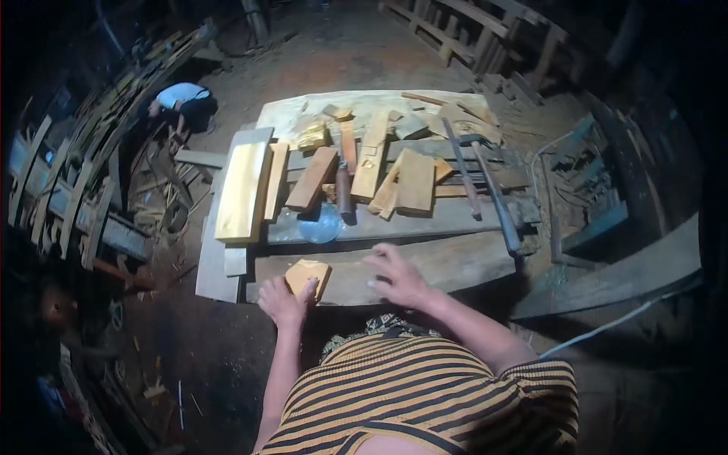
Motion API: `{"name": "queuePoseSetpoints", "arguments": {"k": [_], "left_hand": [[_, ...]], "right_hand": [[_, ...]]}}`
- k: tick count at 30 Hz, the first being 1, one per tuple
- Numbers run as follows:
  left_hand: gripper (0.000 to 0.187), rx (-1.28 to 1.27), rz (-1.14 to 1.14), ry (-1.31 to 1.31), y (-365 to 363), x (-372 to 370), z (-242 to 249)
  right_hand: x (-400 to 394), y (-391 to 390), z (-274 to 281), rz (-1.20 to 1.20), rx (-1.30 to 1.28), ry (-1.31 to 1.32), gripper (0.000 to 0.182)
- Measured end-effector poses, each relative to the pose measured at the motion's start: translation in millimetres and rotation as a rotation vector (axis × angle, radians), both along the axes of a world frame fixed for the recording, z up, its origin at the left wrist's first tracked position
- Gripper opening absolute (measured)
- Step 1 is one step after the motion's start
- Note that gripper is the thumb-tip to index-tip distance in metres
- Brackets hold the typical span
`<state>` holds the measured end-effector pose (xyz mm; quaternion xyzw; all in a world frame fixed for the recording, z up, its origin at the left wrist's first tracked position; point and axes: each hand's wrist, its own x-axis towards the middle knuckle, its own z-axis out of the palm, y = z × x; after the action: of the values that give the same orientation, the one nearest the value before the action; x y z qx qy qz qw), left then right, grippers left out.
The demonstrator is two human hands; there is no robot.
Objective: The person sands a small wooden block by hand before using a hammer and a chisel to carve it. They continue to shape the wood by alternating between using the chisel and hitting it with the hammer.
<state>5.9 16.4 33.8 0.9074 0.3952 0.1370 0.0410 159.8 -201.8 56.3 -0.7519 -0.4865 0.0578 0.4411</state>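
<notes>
My left hand (283, 303) grips a small light wooden block (309, 274) with cut corners at the front edge of the plank bench (447, 265). The thumb lies over the block and the fingers go round its left side. To the right, my right hand (400, 282) hovers near the bench front, fingers apart and holding nothing. Beyond the hands lie a clear round plastic piece (319, 224) and a tool with a dark brown handle (344, 196). Several wood blocks surround them, among them a reddish block (312, 179) and a tan block (415, 182).
A thick pale board (241, 189) lies at the bench's left. A long-handled hammer (491, 186) and a slim bar (461, 168) lie at the right. One person (184, 102) crouches beyond the left side. Stacked timber (485, 38) stands at the back right.
</notes>
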Motion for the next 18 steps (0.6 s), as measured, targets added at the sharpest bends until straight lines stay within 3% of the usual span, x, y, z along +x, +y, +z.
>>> {"name": "queuePoseSetpoints", "arguments": {"k": [4,8,10,13,18], "left_hand": [[0.073,-0.034,0.016,-0.011,0.0,3.3,1.6],[0.073,-0.136,-0.028,-0.026,-6.4,8.8,12.4],[0.070,-0.200,-0.081,0.016,-7.4,9.9,15.4],[0.063,-0.261,-0.108,0.035,-16.5,11.1,21.3],[0.092,-0.404,-0.163,0.044,-15.1,2.0,33.4]], "right_hand": [[57.8,-56.4,53.8,-0.304,0.097,-0.110,0.045],[119.4,-131.6,49.3,-0.736,-0.195,-0.291,0.051],[131.4,-156.3,41.7,-0.866,-0.434,-0.209,0.057],[139.0,-173.8,18.8,-0.889,-0.648,-0.056,0.067],[155.9,-188.7,-2.2,-0.890,-0.733,-0.110,0.071]]}}
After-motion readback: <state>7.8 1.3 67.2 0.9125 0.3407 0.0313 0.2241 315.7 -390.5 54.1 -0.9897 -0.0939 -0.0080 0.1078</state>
